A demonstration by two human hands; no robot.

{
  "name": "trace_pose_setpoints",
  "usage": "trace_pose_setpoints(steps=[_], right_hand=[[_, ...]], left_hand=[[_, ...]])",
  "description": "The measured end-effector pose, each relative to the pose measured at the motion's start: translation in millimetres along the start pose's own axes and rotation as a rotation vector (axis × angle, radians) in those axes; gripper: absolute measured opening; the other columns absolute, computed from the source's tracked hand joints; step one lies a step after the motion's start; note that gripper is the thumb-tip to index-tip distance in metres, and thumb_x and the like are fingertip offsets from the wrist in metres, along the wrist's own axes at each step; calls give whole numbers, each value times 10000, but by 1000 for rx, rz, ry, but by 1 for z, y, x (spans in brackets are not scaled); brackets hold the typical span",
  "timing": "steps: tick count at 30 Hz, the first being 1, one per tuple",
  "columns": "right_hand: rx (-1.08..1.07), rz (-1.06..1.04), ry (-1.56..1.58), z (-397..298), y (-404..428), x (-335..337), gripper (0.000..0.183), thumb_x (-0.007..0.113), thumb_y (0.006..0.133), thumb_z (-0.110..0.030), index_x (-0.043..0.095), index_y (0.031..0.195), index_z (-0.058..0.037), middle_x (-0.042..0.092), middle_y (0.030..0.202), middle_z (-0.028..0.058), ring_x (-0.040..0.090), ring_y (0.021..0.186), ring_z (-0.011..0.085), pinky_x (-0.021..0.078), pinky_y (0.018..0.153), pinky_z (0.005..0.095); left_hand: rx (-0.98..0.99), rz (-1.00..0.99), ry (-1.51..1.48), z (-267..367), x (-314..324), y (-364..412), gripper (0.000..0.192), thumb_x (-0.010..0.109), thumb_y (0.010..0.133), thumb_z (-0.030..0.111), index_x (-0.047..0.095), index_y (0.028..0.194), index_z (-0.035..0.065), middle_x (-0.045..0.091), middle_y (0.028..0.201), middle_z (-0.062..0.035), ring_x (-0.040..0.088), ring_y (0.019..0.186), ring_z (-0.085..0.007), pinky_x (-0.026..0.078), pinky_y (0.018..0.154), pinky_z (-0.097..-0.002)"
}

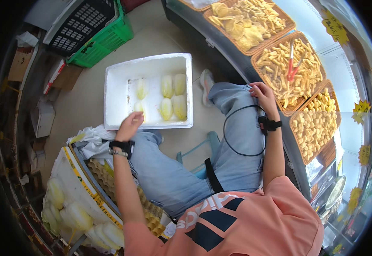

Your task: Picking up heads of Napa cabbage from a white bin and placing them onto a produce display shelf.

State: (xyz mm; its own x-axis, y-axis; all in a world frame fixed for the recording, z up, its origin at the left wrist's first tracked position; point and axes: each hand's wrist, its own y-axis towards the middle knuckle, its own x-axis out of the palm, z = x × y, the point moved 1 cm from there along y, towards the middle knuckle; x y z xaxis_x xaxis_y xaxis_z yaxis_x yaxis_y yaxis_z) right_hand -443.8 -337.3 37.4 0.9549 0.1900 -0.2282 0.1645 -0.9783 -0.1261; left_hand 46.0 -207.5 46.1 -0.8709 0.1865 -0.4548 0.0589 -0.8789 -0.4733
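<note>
A white foam box (109, 92) lies on the floor before me, with several pale yellow napa cabbages (166, 86) in pairs on its right side. Two more stand in a column left of the middle: an upper cabbage (141, 89) and a lower cabbage (139, 107). My left hand (129, 125) reaches over the box's near wall with curled fingers at the lower cabbage's near end; whether it grips the cabbage is unclear. Resting at my right knee, on the jeans (237, 102), is my right hand (264, 95), fingers loosely bent and nothing visible in them.
Left of my legs are a bag of napa cabbages (74, 217) and egg trays (151, 208). A green crate (109, 44) stands at the back left. Along my right runs a display counter with snack baskets (288, 73) and red-handled tongs (290, 65). Between my legs is a blue-green stool (213, 140).
</note>
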Motion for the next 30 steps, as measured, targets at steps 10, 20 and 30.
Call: trace_pose_setpoints(steps=[10,20,30], right_hand=[[140,22,-2,-7,-4,-4,226,483,961,-194,613,1024,-20,625,855,21,544,783,72,428,730,214],[321,31,-115,-40,0,16,216,488,946,-156,591,1024,18,595,876,47,532,821,97,424,777,232],[388,129,-114,-43,-4,10,238,461,925,-151,560,1021,42,568,868,76,502,745,116,393,710,233]], left_hand=[[134,116,-106,72,-43,149,363,600,885,247,558,1177,35,632,1050,-108,599,955,-185,464,846,-290],[-538,-169,559,-131,93,240,1052,746,599,602,373,1318,-69,528,1252,-238,517,1177,-323,419,988,-369],[-661,-116,417,-215,158,260,1174,784,528,617,311,1331,-97,412,1346,-264,432,1251,-330,376,1037,-375]])
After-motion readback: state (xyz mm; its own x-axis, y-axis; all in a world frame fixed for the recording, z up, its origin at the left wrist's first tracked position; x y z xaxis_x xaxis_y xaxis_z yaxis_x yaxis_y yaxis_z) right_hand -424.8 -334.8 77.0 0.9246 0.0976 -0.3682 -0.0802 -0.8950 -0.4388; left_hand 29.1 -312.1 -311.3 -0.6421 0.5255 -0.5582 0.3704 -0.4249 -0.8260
